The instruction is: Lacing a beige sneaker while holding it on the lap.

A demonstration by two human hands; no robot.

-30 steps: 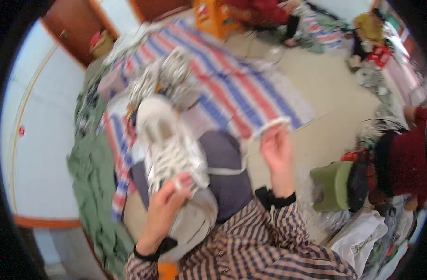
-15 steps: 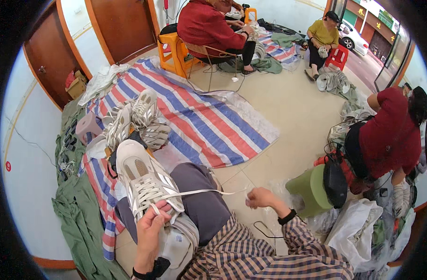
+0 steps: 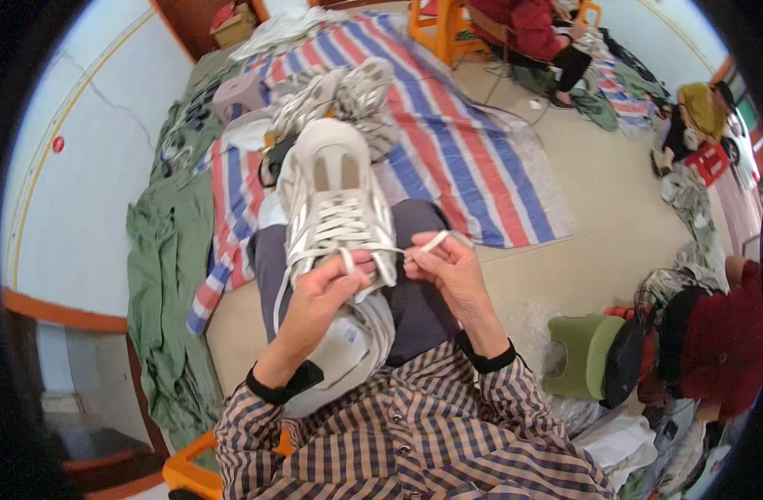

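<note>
At the bottom of the frame, the checked shirt (image 3: 398, 446) leaned over a lap in dark trousers (image 3: 416, 321), with an orange stool (image 3: 177, 471) showing at lower left. A pale curved piece (image 3: 348, 346) lay against the lap; whether it belonged to the same shoe could not be told.

The left hand (image 3: 315, 298) pinched the cream lace (image 3: 373, 247) between thumb and fingers, close over the throat of the sneaker (image 3: 340, 187). The right hand (image 3: 455, 279) had its fingertips pressed together on lace just beside the shoe, a loop standing above them. The strand ran between the two grips, probably to control its tension.

The sneaker sat left of centre, above the thighs, toe toward the top of the frame; that pose likely turned its lace rows upward, within easy reach of both hands.

Farther off, a green stool (image 3: 577, 354) stood at right. The striped tarp (image 3: 456, 158) lay over the floor, perhaps to shield goods from dirt, and bore a pile of sneakers (image 3: 361, 96) just past the toe, apparently within reach. At upper right, a co-worker in yellow-green (image 3: 702, 108) sat on a red stool (image 3: 708, 164).
</note>
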